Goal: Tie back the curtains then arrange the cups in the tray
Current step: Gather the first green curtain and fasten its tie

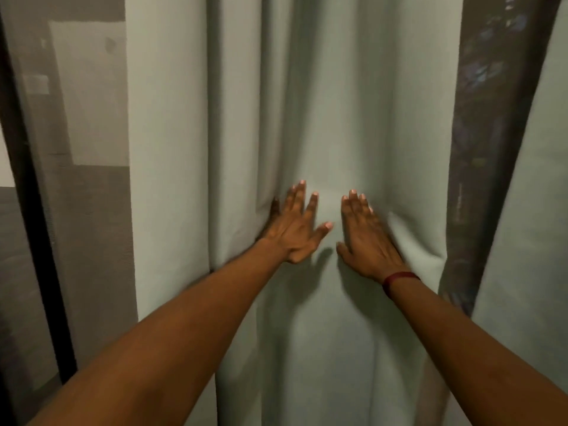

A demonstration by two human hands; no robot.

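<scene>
A pale grey-green curtain [322,103] hangs in long folds across the middle of the view. My left hand [295,226] lies flat on the cloth with its fingers spread, its outer edge tucked into a fold. My right hand [365,238], with a red band at the wrist, presses flat on the cloth just to its right, fingers together. Neither hand holds anything. The cloth is puckered to the right of my right hand. No tie-back, cups or tray are in view.
A second curtain panel [528,210] hangs at the far right, with a dark strip of window [479,133] showing in the gap. On the left are a sheer mesh screen [76,195] and a dark vertical frame [40,241].
</scene>
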